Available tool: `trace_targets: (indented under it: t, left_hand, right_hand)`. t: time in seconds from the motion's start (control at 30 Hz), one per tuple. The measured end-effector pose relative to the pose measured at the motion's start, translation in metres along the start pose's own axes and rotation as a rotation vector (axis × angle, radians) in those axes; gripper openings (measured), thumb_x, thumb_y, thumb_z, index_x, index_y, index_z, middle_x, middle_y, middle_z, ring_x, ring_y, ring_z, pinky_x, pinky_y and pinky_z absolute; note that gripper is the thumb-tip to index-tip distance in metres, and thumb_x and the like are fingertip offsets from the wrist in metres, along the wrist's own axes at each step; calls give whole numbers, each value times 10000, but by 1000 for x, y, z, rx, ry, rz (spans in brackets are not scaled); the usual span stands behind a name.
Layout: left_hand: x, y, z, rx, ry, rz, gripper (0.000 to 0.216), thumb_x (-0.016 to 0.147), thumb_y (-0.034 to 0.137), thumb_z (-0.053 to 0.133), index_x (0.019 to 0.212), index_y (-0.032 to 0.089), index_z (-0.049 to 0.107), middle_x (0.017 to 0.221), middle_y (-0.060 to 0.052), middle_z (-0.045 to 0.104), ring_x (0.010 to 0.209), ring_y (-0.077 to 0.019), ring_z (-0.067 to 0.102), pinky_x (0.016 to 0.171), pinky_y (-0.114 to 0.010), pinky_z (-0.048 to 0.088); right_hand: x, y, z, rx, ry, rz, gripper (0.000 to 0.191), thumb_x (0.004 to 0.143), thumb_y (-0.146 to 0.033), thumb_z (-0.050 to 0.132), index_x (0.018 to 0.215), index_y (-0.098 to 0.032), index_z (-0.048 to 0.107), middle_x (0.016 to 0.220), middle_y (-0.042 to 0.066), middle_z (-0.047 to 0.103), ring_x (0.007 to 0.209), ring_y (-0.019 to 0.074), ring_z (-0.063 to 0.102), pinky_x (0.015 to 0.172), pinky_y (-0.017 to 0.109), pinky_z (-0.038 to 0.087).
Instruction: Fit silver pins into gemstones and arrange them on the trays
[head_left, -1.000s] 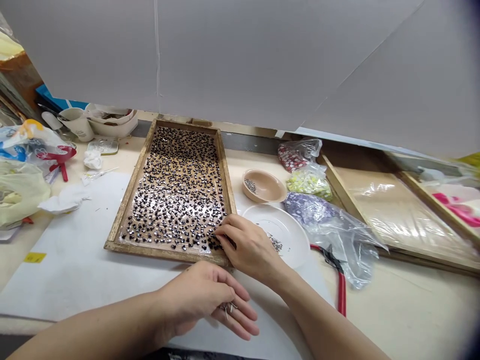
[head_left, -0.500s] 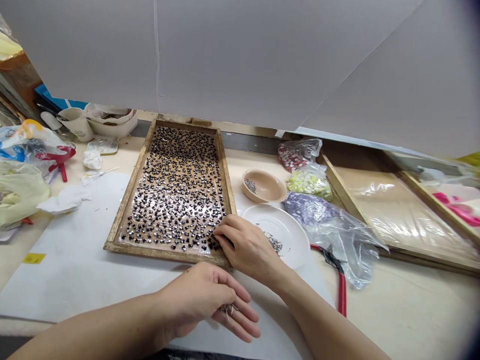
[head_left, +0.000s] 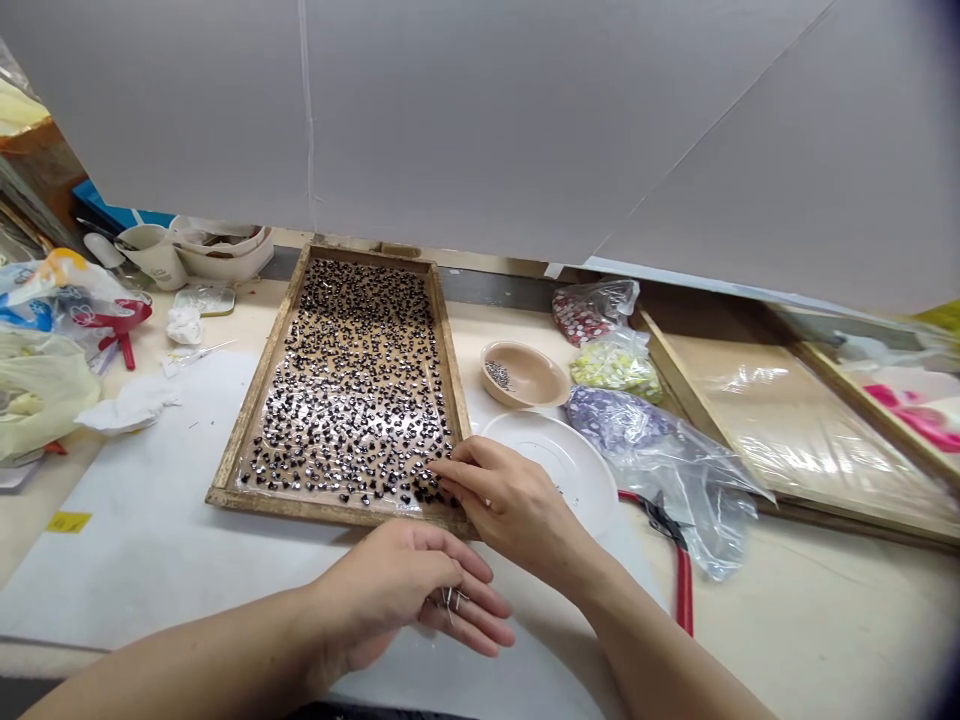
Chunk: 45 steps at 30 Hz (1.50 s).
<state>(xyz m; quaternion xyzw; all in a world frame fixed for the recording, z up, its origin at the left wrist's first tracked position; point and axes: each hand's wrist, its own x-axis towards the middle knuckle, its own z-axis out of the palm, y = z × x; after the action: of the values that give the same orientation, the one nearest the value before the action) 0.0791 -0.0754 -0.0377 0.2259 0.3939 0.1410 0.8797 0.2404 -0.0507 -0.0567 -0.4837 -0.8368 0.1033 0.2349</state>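
Lying left of centre on the tabletop (head_left: 817, 620), a wooden tray (head_left: 300, 507) is strewn with small black pieces (head_left: 360, 375). The step in hand is judged to be the handling of single pieces at its near right corner; a fine pinch that spares the neighbours seems called for. The tray's long axis is directed away from the person, the far end being angled slightly rightward. Further right, the left hand (head_left: 405, 575) is held loosely spread, slim metal pins (head_left: 450, 600) being cradled by its fingers. Next, the right hand's (head_left: 521, 505) grip is narrowed over the corner; whether a piece is held cannot be told. Beyond it, a beige bowl (head_left: 541, 375) and a white plate (head_left: 592, 470) are placed near each other.
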Motion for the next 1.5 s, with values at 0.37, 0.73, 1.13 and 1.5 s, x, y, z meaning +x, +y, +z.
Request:
trace_targets:
  t: [0.37,0.73,1.13,1.5]
  left_hand:
    - [0,4,0,-1,-73,79,202,635,129,487,799,108,603,709,-64,631,674,-152,637,726,-333,495]
    - [-1,6,1,5,-92,95,156,680,171,551,820,104,568,741,-80,633,698,-159,639,779,-371,486]
    - [1,1,-1,-31,18,50,368,510,45,515,877,77,508,764,-118,655,706,-226,672,785,-429,498]
    - [0,-3,-5,-28,-17,38,342,606,111,575,936,69,494,797,-124,642,713,-223,669,790,-442,484]
  right_hand:
    - [-9,-9,-34,544,-309,22,133,809,-92,523,797,-187,615,764,16,555,678,95,531,599,207,459]
    - [-6,-12,-32,556,-207,64,135,794,-93,503,716,-187,561,731,10,558,652,102,522,566,218,452]
    - [5,5,10,10,5,126,156,814,-137,506,743,-178,638,779,45,572,708,144,542,615,250,428]
    - [7,5,13,-48,-59,127,184,834,-159,491,755,-178,656,782,50,570,710,143,540,628,248,424]
